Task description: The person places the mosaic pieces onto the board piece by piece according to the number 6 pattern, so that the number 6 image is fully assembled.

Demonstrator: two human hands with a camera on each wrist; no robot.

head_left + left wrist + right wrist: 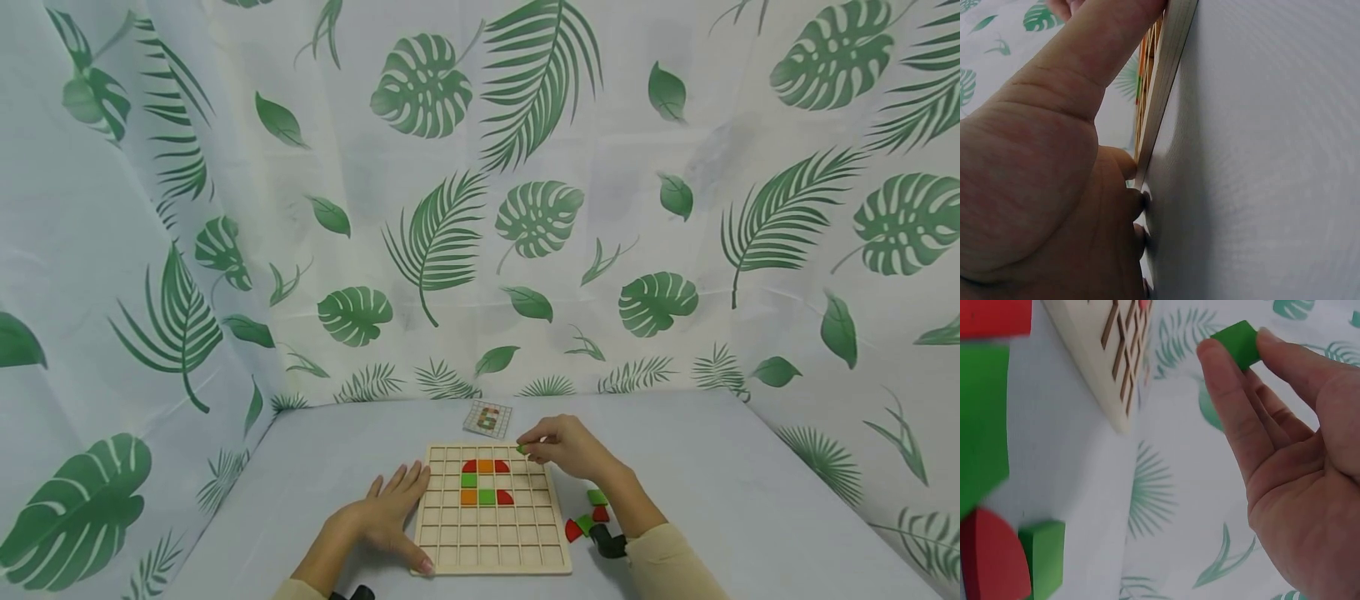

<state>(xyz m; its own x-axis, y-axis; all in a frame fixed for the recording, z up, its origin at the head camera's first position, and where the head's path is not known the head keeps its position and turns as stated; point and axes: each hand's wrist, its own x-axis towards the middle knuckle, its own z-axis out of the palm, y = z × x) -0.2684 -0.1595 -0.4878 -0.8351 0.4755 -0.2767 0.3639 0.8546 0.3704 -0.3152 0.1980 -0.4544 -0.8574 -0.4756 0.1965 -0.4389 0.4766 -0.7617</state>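
A wooden grid board (495, 535) lies flat on the table. Set in its upper cells are red quarter-round, orange square and green square tiles, among them an orange tile (486, 466) and a green tile (468, 481). My left hand (386, 512) rests along the board's left side with fingers spread, its thumb at the near left corner. Between thumb and fingertips my right hand (572, 448) pinches a green square tile (1239, 345), held above the board's far right corner.
A small pattern card (488, 418) lies beyond the board's far edge. Several loose red and green pieces, including a green one (597, 497) and a red one (573, 531), lie right of the board, below my right forearm. Leaf-printed cloth hangs behind and at both sides.
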